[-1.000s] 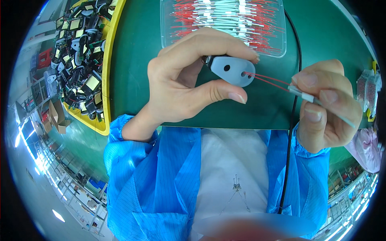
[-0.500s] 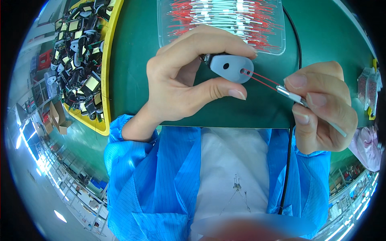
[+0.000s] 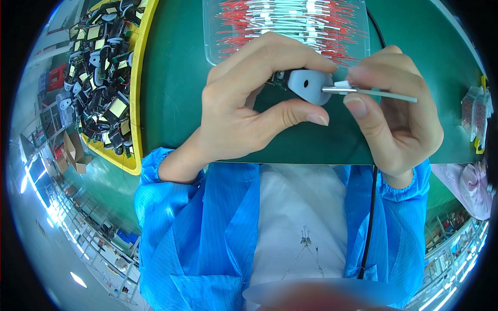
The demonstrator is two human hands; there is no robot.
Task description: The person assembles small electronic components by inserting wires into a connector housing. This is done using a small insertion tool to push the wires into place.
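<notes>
Between the thumb and forefinger of my left hand (image 3: pixel 244 103) is a small grey plastic housing (image 3: pixel 308 85), rounded at one end, with a dark oval hole in its face. A black part (image 3: pixel 280 79) joins its left end. My right hand (image 3: pixel 402 111) pinches a thin wire piece (image 3: pixel 391 95), made up of a shiny metal sleeve, a white tab and a pale green tail pointing right. The sleeve's left end meets the housing at its right-hand hole. No red wire shows between them. My right fingertips partly cover the wire piece.
A clear plastic box (image 3: pixel 208 44) at the back holds many red and pale green wire pieces. On the left, a yellow tray (image 3: pixel 137 98) is heaped with black and grey assemblies. A black cable (image 3: pixel 376 26) runs over the green table (image 3: pixel 171 93). At far right stands a clear container (image 3: pixel 474 116).
My right hand has moved left and up, bringing the metal sleeve against the housing. The red wires that stretched between them are out of sight. The left hand shifted slightly right.
</notes>
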